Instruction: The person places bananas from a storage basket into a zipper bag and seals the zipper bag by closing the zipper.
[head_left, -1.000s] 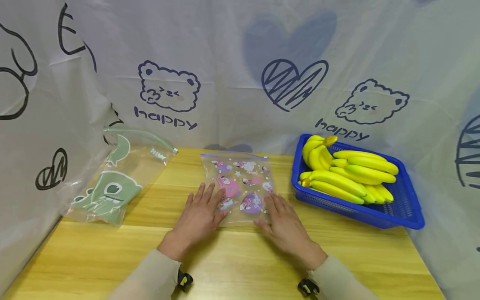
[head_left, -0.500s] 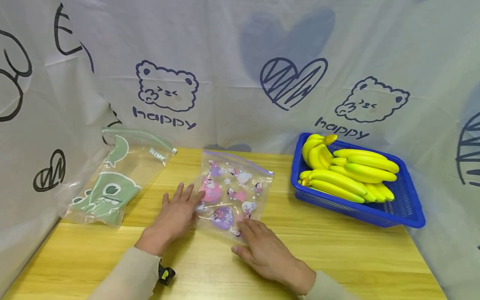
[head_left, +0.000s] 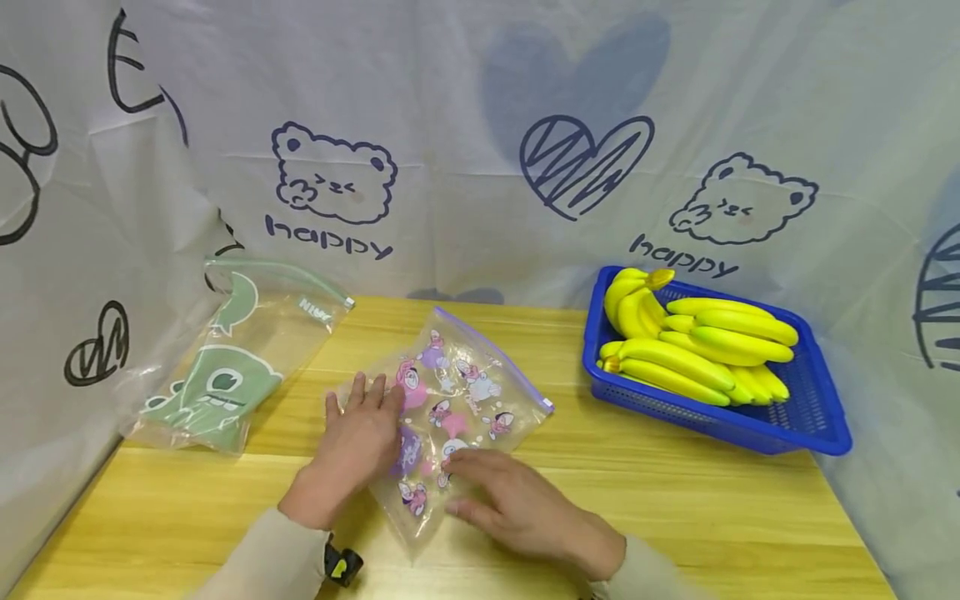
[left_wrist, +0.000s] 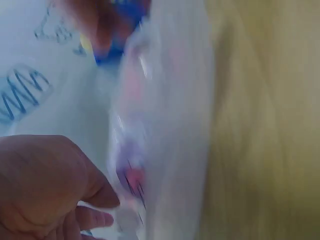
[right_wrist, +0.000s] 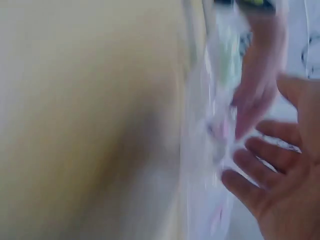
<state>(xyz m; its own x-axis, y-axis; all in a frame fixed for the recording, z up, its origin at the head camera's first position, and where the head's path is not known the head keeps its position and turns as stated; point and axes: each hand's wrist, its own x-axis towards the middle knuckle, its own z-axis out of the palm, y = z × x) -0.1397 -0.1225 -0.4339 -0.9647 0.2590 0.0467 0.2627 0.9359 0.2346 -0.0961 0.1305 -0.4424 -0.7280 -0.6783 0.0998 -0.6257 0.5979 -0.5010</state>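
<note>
A clear zip bag (head_left: 465,400) with pink and purple cartoon prints lies turned on the table, its purple zip edge slanting down to the right. My left hand (head_left: 347,450) rests on the bag's left side with relaxed, spread fingers. Over its lower right part I have my right hand (head_left: 528,510), fingers extended and thumb apart. In the right wrist view the fingers (right_wrist: 250,167) of that hand look loosely bent and hold nothing. The left wrist view is blurred; the bag (left_wrist: 170,125) stretches away beyond the left thumb.
A larger clear zip bag (head_left: 225,375) with a green dinosaur print leans at the left against the cloth wall. At the right stands a blue plastic basket (head_left: 813,417) holding several yellow bananas (head_left: 705,342). White printed cloth (head_left: 465,100) hangs behind the wooden table (head_left: 697,517).
The printed bag has turned clockwise, its zip edge swinging from level to slanting. My left hand has moved left, my right hand left and toward me.
</note>
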